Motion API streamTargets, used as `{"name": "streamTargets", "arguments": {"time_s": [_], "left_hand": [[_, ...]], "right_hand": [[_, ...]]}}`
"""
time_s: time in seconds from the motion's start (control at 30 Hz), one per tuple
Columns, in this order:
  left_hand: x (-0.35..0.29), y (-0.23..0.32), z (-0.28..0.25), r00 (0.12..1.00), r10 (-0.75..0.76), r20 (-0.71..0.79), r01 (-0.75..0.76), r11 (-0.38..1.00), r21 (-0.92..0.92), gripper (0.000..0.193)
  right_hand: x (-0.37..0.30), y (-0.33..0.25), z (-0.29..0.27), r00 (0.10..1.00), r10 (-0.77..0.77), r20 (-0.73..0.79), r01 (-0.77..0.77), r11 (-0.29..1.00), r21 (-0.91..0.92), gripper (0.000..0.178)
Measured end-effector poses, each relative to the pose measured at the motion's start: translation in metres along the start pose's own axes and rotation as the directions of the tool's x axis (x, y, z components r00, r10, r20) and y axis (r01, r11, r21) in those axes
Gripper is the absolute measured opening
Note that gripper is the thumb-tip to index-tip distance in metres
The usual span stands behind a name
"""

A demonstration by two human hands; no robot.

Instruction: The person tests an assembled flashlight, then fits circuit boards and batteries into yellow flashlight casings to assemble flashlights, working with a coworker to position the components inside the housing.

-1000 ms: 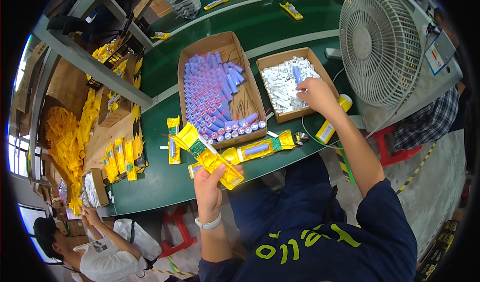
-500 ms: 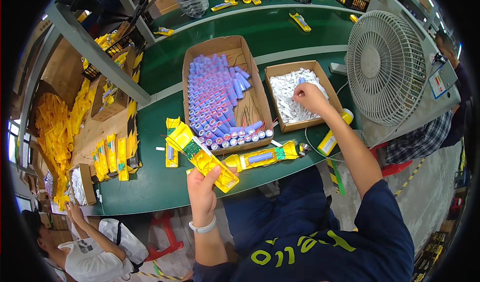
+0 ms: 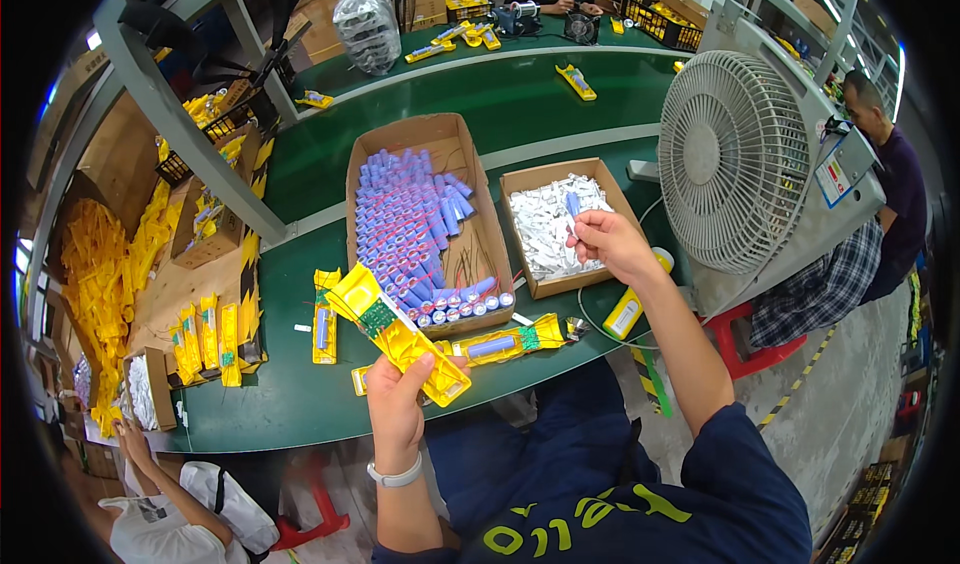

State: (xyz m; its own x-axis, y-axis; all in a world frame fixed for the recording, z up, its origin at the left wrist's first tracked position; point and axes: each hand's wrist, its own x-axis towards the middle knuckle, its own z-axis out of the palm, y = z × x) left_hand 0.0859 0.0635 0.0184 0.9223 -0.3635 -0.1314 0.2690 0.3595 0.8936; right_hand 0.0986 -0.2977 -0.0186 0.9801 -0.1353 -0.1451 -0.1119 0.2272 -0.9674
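Observation:
My left hand [image 3: 396, 404] is closed around the lower end of a yellow plastic casing [image 3: 432, 362] that carries a green circuit board [image 3: 379, 316]. The casing is tilted over the bench's front edge. Over the near right part of a cardboard box of small white strips [image 3: 545, 234], my right hand [image 3: 612, 244] has thumb and fingers pinched together. Whatever is between those fingertips is too small to make out. A blue-purple piece [image 3: 572, 202] lies among the strips. Two more yellow casings, one upright [image 3: 325, 319] and one lengthwise [image 3: 510, 343], rest on the green bench, each with a purple cell.
A long cardboard box [image 3: 470, 179] holds many purple battery cells with red wires. A large grey fan [image 3: 735, 159] stands at right, near a yellow bottle [image 3: 624, 314]. Yellow casings [image 3: 208, 334] line the left side. Co-workers sit at left, right and far back.
My right hand has drawn back slightly from the middle of the strips toward the box's near right side. The whole view has shifted; my left hand keeps its hold on the casing.

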Motion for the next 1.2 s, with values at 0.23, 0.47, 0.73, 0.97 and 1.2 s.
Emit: {"name": "streamTargets", "arguments": {"time_s": [0.23,0.47,0.73,0.97,1.2], "left_hand": [[-0.003,0.010,0.017,0.999,0.021,0.045,-0.021,1.000,-0.002,0.018],[-0.006,0.016,0.024,0.990,0.093,0.108,-0.095,0.995,0.018,0.018],[-0.009,0.019,0.052,0.979,0.166,0.118,-0.173,0.983,0.059,0.018],[-0.018,0.023,0.056,0.962,0.261,0.086,-0.271,0.953,0.139,0.019],[-0.020,0.021,0.061,0.954,0.290,0.069,-0.298,0.935,0.190,0.019]], "right_hand": [[-0.047,-0.025,0.030,0.897,-0.175,0.407,-0.074,0.847,0.526,0.010],[-0.075,-0.039,0.059,0.887,-0.205,0.413,0.029,0.918,0.395,0.012],[-0.129,-0.064,0.149,0.863,-0.343,0.370,0.500,0.679,-0.537,0.011],[-0.135,-0.055,0.171,0.770,-0.538,0.342,0.604,0.444,-0.662,0.009],[-0.133,-0.054,0.170,0.852,-0.454,0.262,0.498,0.548,-0.672,0.014]]}}
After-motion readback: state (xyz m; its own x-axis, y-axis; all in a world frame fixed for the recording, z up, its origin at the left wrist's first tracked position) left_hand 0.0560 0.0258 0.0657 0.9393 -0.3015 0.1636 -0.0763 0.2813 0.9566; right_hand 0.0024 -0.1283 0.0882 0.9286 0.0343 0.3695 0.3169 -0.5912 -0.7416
